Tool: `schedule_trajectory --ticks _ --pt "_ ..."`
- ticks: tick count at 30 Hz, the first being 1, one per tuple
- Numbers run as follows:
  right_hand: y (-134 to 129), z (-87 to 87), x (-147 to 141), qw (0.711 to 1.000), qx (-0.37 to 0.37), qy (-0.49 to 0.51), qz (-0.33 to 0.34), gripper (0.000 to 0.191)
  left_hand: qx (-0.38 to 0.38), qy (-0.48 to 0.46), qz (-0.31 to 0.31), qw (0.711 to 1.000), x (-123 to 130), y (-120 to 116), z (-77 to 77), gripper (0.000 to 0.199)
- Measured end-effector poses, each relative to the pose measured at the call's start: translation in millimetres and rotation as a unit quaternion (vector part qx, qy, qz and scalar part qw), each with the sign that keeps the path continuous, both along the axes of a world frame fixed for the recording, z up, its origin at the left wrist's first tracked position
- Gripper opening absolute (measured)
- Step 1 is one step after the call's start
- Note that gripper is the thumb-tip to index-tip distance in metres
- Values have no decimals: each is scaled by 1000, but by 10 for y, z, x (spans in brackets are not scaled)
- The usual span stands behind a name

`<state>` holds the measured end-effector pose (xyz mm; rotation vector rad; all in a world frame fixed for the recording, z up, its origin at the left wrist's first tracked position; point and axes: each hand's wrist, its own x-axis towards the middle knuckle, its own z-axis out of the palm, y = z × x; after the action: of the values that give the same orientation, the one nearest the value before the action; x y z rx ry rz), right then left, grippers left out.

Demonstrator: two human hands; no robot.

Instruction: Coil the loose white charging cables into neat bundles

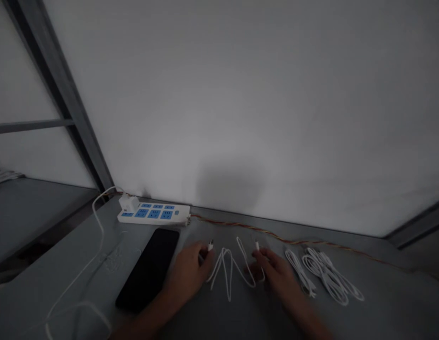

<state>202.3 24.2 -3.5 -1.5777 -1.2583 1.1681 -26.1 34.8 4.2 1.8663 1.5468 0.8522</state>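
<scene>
A white charging cable (229, 283) hangs in loose bends between my two hands. My left hand (193, 265) pinches one end of it, where a metal USB plug (210, 244) points up past the fingertips. At the other end, my right hand (272, 269) grips a smaller white connector (257, 245), also pointing up. Left of my left hand lies a black phone (148, 269), screen dark, flat on the grey table (219, 326). Several coiled white cables (325, 274) rest to the right of my right hand.
A white power strip (153, 215) with blue sockets stands against the wall, a white charger (129, 203) plugged in at its left. From there a white cord (98, 222) runs down the left side. A twisted red-yellow wire (254, 229) follows the table's back edge.
</scene>
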Motion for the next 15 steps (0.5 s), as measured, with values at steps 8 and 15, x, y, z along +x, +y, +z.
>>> schedule_trajectory --ticks 8,15 --pt "2 42 80 998 38 -56 -13 50 7 -100 37 994 -22 46 20 30" --pt "2 58 50 997 -3 82 -13 51 -33 -200 28 979 -12 57 28 36"
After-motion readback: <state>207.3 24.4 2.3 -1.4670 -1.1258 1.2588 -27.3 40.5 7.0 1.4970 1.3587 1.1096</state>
